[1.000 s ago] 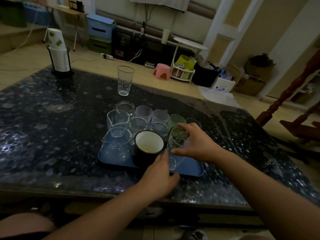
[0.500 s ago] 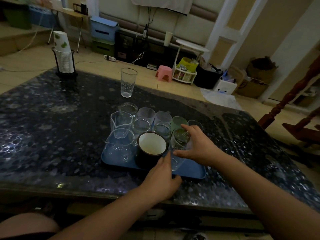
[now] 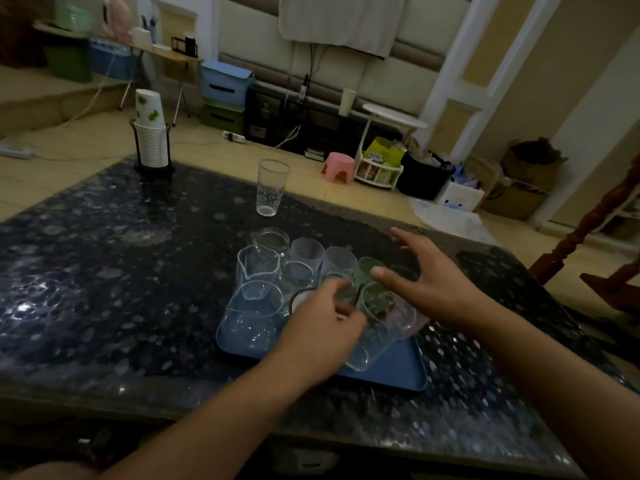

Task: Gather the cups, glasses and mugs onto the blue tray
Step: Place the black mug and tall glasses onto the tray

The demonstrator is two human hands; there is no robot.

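Glasses crowd our blue tray (image 3: 398,374) near the table's (image 3: 104,289) front edge; our left hand (image 3: 322,337) grips a tilted glass (image 3: 375,327), right hand (image 3: 429,282) hovers with fingers spread; one tall glass (image 3: 270,188) stands apart.

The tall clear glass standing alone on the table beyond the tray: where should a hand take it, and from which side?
Probably round the middle of its wall, coming from the near right. The tall clear glass stands upright and apart from everything; the right hand, open above the blue tray, is nearer than the left hand.
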